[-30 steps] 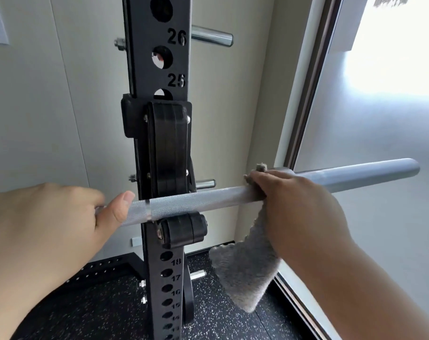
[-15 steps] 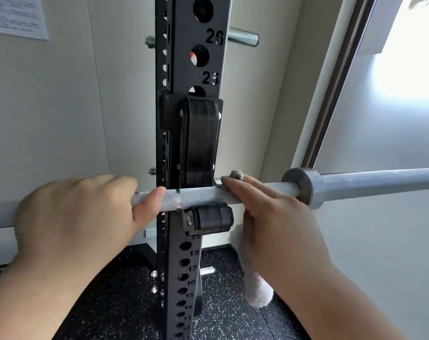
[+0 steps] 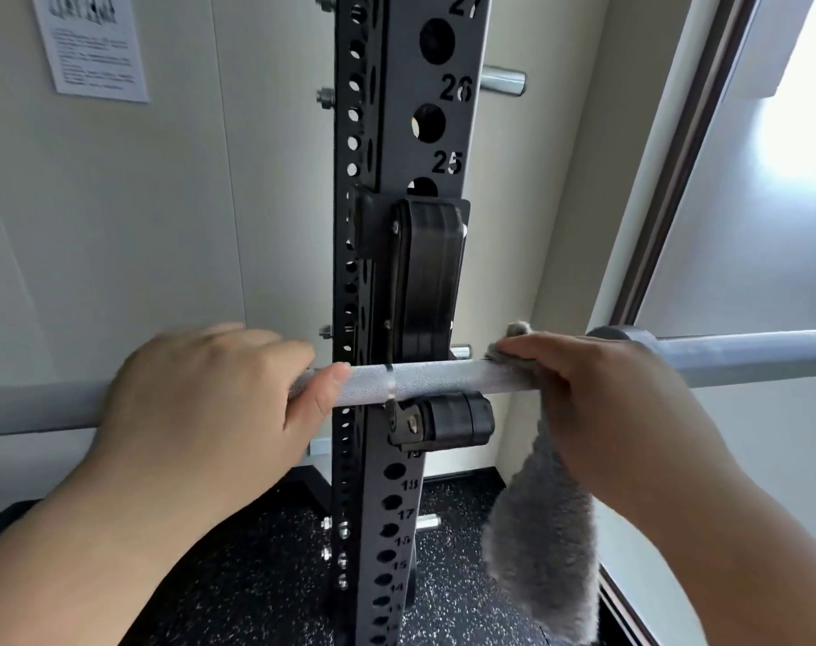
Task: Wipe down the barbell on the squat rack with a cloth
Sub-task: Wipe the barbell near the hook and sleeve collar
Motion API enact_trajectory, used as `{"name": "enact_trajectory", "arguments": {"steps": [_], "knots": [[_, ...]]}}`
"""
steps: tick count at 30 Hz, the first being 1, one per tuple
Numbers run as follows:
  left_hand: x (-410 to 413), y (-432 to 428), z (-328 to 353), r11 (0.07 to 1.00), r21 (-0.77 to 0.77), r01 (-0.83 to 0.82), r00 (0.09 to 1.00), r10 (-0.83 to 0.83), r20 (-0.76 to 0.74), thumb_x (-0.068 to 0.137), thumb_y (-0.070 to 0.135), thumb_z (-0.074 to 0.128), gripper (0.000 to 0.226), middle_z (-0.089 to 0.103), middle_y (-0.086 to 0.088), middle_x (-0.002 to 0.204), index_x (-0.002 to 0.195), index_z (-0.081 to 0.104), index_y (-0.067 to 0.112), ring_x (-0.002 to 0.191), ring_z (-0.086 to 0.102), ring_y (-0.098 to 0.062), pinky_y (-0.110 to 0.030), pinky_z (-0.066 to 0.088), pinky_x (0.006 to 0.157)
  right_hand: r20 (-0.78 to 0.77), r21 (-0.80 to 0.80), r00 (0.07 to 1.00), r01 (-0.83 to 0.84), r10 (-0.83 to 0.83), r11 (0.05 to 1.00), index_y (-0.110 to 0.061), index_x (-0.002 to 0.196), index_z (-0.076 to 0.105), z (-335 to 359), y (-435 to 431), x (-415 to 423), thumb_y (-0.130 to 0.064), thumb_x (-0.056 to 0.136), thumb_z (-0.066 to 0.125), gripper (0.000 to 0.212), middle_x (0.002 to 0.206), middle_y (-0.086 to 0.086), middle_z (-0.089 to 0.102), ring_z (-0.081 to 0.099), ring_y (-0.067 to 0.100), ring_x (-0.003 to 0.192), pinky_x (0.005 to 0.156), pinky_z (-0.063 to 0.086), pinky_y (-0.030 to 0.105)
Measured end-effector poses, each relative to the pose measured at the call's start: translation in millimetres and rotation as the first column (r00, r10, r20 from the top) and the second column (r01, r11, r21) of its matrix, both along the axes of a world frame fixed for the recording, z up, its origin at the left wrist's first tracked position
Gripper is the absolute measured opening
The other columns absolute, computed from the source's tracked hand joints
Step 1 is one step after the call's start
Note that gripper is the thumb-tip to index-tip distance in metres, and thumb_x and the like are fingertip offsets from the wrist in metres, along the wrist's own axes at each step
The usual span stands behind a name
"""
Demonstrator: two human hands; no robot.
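- Both our hands sit on the barbell (image 3: pixel 434 377): our left hand (image 3: pixel 201 394), left of centre, curls its fingers over it with the thumb against the knurling.
- Our right hand (image 3: pixel 602 394), fingers pressed together, grips the grey cloth (image 3: pixel 541 543) around the bar, and the cloth's tail hangs down at lower right.
- The barbell crosses mid-frame, resting in the hook (image 3: pixel 443 421) of the squat rack (image 3: pixel 397 132).
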State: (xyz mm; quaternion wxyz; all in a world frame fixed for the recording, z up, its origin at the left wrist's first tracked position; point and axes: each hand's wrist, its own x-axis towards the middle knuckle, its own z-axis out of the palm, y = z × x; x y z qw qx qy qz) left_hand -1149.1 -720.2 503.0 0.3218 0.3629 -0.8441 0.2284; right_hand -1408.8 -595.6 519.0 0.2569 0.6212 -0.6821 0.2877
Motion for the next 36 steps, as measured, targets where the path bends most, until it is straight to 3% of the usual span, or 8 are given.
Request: {"name": "enact_trajectory", "arguments": {"steps": [4,7,13,19,23,28,33,36], "knots": [[13,-16,19,0.955,0.215,-0.205,0.966,0.162,0.202,0.074,0.096,-0.008,0.097,0.054,0.010,0.057,0.066,0.060,0.029,0.064,0.056,-0.013,-0.038,0.046,0.069,0.017,0.158,0.988,-0.156,0.156,0.975,-0.059,0.126,0.064,11,-11,22,-0.013,0.095,0.062,0.055,0.106,-0.031,0.073,0.068,0.000,0.086,0.079,0.056,0.017],[14,-18,18,0.908,0.354,-0.224,0.963,0.151,0.222,0.061,0.102,-0.014,0.108,0.057,0.005,0.052,0.067,0.058,0.022,0.051,0.057,-0.009,-0.030,0.051,0.056,-0.057,0.245,0.995,-0.060,0.076,0.968,-0.070,0.125,0.057,27,-1,14,-0.022,0.098,0.062,0.055,0.106,-0.027,0.075,0.054,-0.003,0.075,0.064,0.038,0.004],[10,-8,10,0.954,0.162,-0.252,0.963,0.231,0.135,0.065,0.101,-0.012,0.103,0.051,0.004,0.048,0.062,0.052,0.021,0.048,0.049,-0.008,-0.026,0.038,0.048,0.004,0.228,0.984,-0.172,0.176,0.958,-0.065,0.125,0.061,20,-9,33,-0.008,0.090,0.068,0.067,0.120,-0.037,0.066,0.068,-0.004,0.108,0.088,0.060,0.026],[11,-14,-3,0.988,-0.034,-0.152,0.988,0.150,-0.041,0.082,0.097,0.018,0.080,0.029,0.009,0.039,0.050,0.031,0.025,0.034,0.034,-0.018,-0.020,0.028,0.049,-0.056,0.142,0.992,-0.103,0.112,0.984,-0.074,0.124,0.049,25,4,-3,-0.019,0.088,0.075,0.071,0.112,-0.039,0.068,0.072,-0.002,0.096,0.074,0.061,0.024],[11,-10,-8,0.983,-0.084,-0.162,0.985,0.155,-0.079,0.085,0.094,0.026,0.079,0.034,0.004,0.046,0.056,0.033,0.021,0.042,0.043,-0.025,-0.026,0.026,0.054,-0.027,0.182,0.930,-0.356,0.367,0.916,-0.048,0.123,0.072,9,-16,8,-0.004,0.088,0.075,0.056,0.120,-0.029,0.069,0.043,-0.023,0.118,0.093,0.041,-0.004],[10,-6,-11,0.988,-0.098,-0.122,0.988,0.112,-0.109,0.089,0.088,0.042,0.073,0.027,0.004,0.056,0.062,0.033,0.021,0.050,0.040,-0.025,-0.033,0.023,0.059,-0.014,0.253,0.974,-0.215,0.226,0.943,-0.080,0.117,0.051,31,3,-13,-0.046,0.092,0.056,0.043,0.115,-0.045,0.062,0.069,-0.008,0.096,0.080,0.057,0.016],[10,0,-8,0.990,-0.025,-0.137,0.987,0.134,-0.083,0.087,0.091,0.034,0.074,0.033,0.004,0.053,0.060,0.036,0.022,0.049,0.044,-0.026,-0.032,0.024,0.057,0.058,0.280,0.966,-0.257,0.251,0.925,-0.059,0.118,0.068,31,-5,-21,-0.025,0.096,0.058,0.042,0.115,-0.039,0.066,0.068,-0.005,0.101,0.086,0.058,0.032],[10,0,-8,0.990,0.022,-0.141,0.988,0.142,-0.052,0.087,0.089,0.029,0.071,0.041,0.007,0.054,0.060,0.040,0.024,0.054,0.051,-0.028,-0.031,0.027,0.054,0.082,0.328,0.949,-0.313,0.303,0.891,-0.056,0.116,0.070,37,-22,-4,-0.039,0.093,0.056,0.032,0.104,-0.028,0.062,0.065,-0.002,0.089,0.080,0.054,0.029]]}}
